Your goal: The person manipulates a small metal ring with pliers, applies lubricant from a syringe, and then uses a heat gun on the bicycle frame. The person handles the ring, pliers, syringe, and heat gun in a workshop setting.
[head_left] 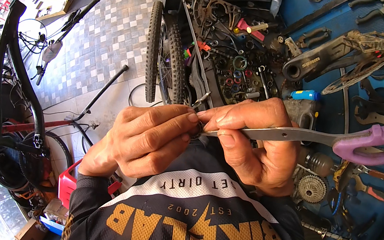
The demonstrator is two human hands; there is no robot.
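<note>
Purple plastic and flat grey metal: scissors (312, 136) are held up before the chest, beside the blue worktop (297, 2).
Smooth and narrow, the blade (256, 132) is pinched between the thumb and bent fingers of the right hand (269, 162), with the looped handles (371, 136) pointing right, across the view of the worktop. Fingers curled and stacked, the left hand (147, 138) grips a small dark piece (197, 130) at the blade's tip, its shape mostly hidden. Near the worktop's left edge lies a toothed metal cassette (312, 187).
</note>
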